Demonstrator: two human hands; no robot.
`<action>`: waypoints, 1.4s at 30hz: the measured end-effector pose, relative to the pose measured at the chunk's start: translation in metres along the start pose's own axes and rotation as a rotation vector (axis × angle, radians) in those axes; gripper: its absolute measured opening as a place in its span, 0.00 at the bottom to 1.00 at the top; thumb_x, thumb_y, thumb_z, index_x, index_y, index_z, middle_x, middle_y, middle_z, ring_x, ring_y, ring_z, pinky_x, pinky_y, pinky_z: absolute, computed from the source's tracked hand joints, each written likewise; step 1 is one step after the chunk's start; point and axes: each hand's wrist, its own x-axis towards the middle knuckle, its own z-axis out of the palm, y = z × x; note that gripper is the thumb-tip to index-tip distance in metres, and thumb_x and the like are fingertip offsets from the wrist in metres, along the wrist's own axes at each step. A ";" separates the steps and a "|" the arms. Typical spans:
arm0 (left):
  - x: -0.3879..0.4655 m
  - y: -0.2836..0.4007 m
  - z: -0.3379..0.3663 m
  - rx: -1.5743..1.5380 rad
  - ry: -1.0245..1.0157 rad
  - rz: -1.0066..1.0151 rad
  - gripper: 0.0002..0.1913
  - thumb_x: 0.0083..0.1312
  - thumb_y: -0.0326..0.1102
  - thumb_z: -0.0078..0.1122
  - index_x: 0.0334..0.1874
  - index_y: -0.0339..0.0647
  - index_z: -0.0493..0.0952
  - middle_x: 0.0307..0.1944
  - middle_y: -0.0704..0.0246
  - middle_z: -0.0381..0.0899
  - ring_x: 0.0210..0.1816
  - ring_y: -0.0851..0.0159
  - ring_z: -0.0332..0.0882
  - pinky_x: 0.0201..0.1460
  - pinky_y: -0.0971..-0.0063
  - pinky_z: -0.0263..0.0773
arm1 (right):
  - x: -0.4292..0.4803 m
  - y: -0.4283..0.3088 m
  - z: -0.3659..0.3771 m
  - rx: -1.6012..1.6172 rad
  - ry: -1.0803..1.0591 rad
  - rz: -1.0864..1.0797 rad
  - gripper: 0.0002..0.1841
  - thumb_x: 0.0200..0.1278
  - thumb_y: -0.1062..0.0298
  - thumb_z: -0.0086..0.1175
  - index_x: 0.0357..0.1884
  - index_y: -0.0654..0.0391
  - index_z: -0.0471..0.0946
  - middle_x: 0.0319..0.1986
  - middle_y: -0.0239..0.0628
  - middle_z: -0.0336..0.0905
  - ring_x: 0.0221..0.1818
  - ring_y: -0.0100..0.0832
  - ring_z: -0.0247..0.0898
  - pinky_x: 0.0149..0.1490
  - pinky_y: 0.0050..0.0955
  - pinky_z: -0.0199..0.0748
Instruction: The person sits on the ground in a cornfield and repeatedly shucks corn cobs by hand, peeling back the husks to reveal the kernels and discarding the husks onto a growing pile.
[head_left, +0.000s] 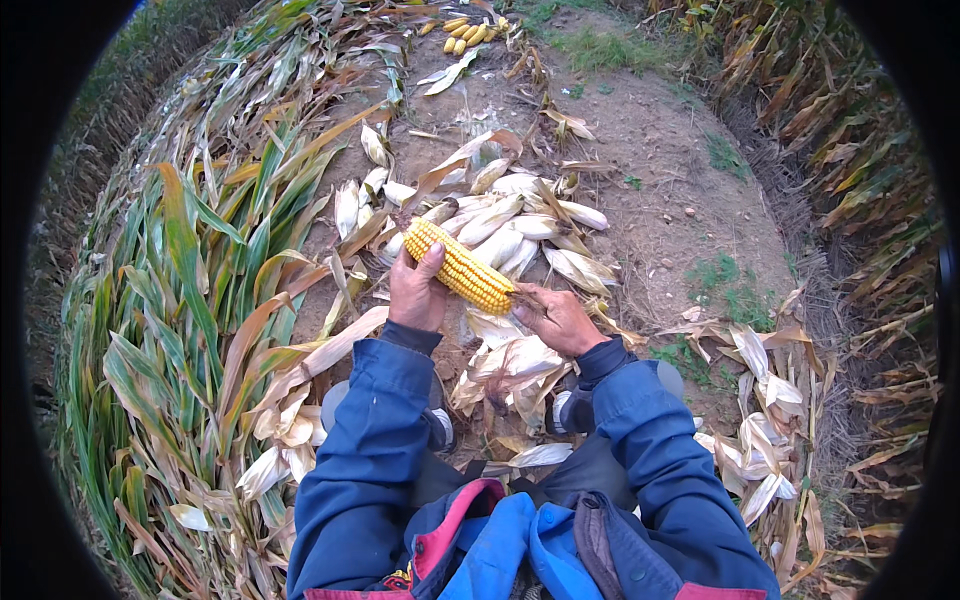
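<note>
A bare yellow ear of corn (461, 268) is held up in front of me, slanting down to the right. My left hand (418, 289) grips it near its upper left end, with the thumb lying across the kernels. At the lower right end, the fingers of my right hand (556, 319) pinch a brown tuft of silk or husk fibre. Beyond the ear lies a pile of corn ears still in pale husks (491, 221). Below my hands, stripped dry husks (514, 367) lie on the ground between my feet.
Several husked yellow ears (469, 34) lie on the soil farther ahead. Cut corn stalks with green and brown leaves (202, 300) are heaped along the left. Loose husks (765, 420) lie to the right, and standing dry corn plants (862, 150) edge the bare soil (637, 142).
</note>
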 end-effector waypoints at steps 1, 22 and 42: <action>0.001 0.000 0.000 0.011 0.020 -0.018 0.21 0.71 0.33 0.63 0.61 0.35 0.68 0.49 0.62 0.80 0.51 0.59 0.81 0.58 0.61 0.78 | 0.000 0.001 -0.001 -0.048 -0.055 -0.009 0.25 0.67 0.51 0.61 0.57 0.61 0.77 0.44 0.52 0.84 0.47 0.52 0.81 0.49 0.41 0.79; 0.004 -0.044 -0.025 0.145 0.441 -0.100 0.11 0.73 0.37 0.59 0.49 0.37 0.74 0.39 0.67 0.81 0.38 0.66 0.82 0.44 0.69 0.80 | -0.024 -0.013 0.024 -0.517 -0.019 -0.153 0.07 0.45 0.68 0.57 0.28 0.52 0.72 0.19 0.39 0.76 0.24 0.45 0.77 0.27 0.44 0.70; 0.009 -0.046 -0.103 -0.423 0.713 -0.025 0.30 0.75 0.63 0.39 0.62 0.45 0.72 0.55 0.58 0.79 0.55 0.47 0.78 0.61 0.44 0.73 | -0.176 0.041 -0.241 -1.118 0.689 0.074 0.13 0.66 0.62 0.59 0.27 0.57 0.71 0.21 0.45 0.73 0.24 0.49 0.74 0.30 0.44 0.70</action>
